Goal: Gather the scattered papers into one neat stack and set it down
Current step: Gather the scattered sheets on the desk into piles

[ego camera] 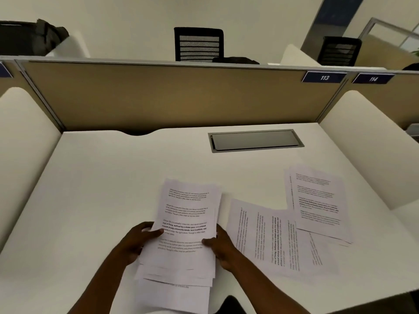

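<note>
near the desk's (113, 177) front edge, both thumbs clamp an uneven paper stack (186, 223), left hand (138, 239) and right hand (221, 248) at its sides, long axis pointing away; loose sheets (294, 223) lie right.

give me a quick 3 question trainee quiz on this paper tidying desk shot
1. True or false: both hands grip the uneven bundle of white printed sheets.
2. Which side of the white desk holds the loose printed pages? A left, B right.
3. Fill in: the grey metal cable hatch is ___.

Key: 1 true, left hand and right hand hold its edges. 2 B. 3 closed.
</note>
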`<act>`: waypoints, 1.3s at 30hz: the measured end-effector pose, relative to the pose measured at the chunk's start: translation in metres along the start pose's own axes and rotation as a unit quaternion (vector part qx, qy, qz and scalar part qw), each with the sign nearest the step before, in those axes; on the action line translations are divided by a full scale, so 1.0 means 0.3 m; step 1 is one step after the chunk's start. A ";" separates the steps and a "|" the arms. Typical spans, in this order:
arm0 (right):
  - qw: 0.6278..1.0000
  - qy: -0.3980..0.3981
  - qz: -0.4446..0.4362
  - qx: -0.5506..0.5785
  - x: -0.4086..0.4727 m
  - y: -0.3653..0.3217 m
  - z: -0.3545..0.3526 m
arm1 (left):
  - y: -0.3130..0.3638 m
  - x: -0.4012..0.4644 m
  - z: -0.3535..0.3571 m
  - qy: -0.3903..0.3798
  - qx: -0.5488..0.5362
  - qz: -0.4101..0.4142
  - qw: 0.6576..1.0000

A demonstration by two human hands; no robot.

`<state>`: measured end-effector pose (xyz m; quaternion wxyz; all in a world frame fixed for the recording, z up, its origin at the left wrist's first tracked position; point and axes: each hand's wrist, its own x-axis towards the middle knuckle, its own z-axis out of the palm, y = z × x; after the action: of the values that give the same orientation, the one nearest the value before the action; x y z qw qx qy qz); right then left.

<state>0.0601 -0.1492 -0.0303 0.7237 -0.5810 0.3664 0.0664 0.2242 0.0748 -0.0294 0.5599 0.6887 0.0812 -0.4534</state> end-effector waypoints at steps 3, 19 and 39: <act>0.999 -0.016 -0.003 -0.037 -0.002 -0.007 0.021 | -0.017 -0.005 0.016 -0.025 -0.018 0.004 1.000; 0.756 0.024 -0.100 -0.646 -0.146 0.085 -0.390 | -0.040 -0.036 0.064 0.230 0.206 0.130 0.942; 0.824 0.177 -0.253 -0.476 -0.195 0.062 -0.352 | -0.145 -0.133 0.117 0.230 0.178 0.171 0.941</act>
<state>-0.0399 -0.2178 -0.0154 0.2719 -0.9272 0.2512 -0.0566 0.1554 0.0765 -0.0299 0.4634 0.8662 0.0073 -0.1870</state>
